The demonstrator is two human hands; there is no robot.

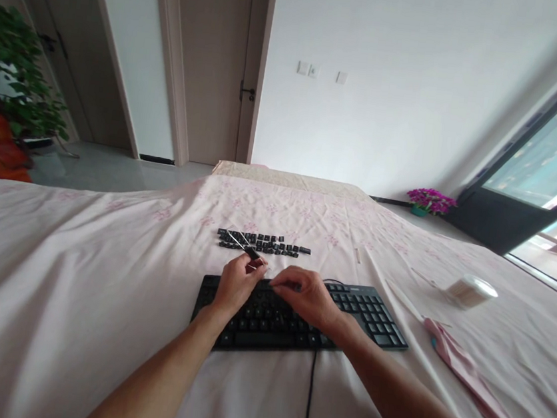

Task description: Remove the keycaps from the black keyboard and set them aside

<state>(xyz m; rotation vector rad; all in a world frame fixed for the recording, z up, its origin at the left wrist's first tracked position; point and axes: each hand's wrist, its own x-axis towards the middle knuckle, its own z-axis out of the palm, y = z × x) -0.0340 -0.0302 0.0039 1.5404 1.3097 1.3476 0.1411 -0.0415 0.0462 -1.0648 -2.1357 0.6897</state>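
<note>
A black keyboard (264, 339) lies across the cloth with part of its keys removed. My left hand (237, 285) is closed above its left half, holding what looks like a wire keycap puller (252, 253) with a black handle. Its two thin metal prongs point up and to the left. My right hand (306, 294) pinches its fingertips together over the keyboard's upper middle, close to the left fingertips. Whatever is between them is too small to make out. Loose black keycaps (274, 245) lie in rows just beyond the keyboard.
A pink patterned cloth (99, 282) covers the surface in folds. To the right are a round tub of what look like cotton swabs (471, 291) and a pink cloth strip (473, 379). A single small stick (358, 255) lies past the keyboard. The cable (309, 400) runs toward me.
</note>
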